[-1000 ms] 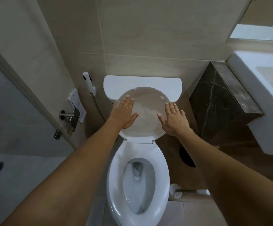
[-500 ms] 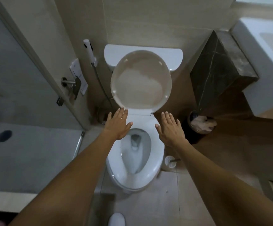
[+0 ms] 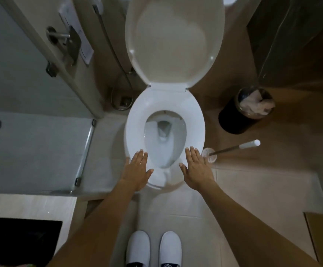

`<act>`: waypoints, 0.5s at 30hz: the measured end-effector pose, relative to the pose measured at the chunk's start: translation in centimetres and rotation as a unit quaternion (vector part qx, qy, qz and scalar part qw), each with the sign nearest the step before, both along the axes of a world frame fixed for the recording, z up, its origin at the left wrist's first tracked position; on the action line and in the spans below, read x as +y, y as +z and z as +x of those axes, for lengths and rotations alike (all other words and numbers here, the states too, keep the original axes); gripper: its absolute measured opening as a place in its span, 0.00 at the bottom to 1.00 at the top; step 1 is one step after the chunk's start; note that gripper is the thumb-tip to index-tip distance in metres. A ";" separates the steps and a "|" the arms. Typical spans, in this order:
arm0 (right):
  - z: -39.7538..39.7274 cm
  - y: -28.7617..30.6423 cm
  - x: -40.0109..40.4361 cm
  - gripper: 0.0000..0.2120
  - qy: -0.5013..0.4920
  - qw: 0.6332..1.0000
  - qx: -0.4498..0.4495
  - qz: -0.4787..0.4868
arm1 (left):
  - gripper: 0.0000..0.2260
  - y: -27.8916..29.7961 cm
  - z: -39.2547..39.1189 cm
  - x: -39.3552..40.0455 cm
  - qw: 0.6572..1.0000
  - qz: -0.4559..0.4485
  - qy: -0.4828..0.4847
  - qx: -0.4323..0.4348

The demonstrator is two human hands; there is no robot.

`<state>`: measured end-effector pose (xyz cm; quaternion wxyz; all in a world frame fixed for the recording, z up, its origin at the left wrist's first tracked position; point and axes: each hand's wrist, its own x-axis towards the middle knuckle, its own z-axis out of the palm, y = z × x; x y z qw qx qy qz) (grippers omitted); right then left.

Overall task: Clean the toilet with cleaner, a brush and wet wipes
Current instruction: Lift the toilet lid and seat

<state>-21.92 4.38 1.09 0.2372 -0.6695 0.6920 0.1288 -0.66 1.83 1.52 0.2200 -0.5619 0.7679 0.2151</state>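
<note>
From the head camera, the toilet (image 3: 164,132) sits just ahead, lid (image 3: 174,41) up and seat (image 3: 135,128) down. The left hand (image 3: 137,170) and the right hand (image 3: 197,170) both hang flat over the near end of the seat, fingers straight, holding nothing. The brush (image 3: 232,148) stands in its holder on the floor, just right of the right hand. Its long handle leans away to the right. The right hand is nearer, so it looks best for grabbing it.
</note>
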 end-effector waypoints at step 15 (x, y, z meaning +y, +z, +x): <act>3.4 -11.1 4.9 0.37 0.068 0.997 0.011 -0.029 | 0.37 -12.6 1.8 4.3 0.992 -0.103 -0.064 0.020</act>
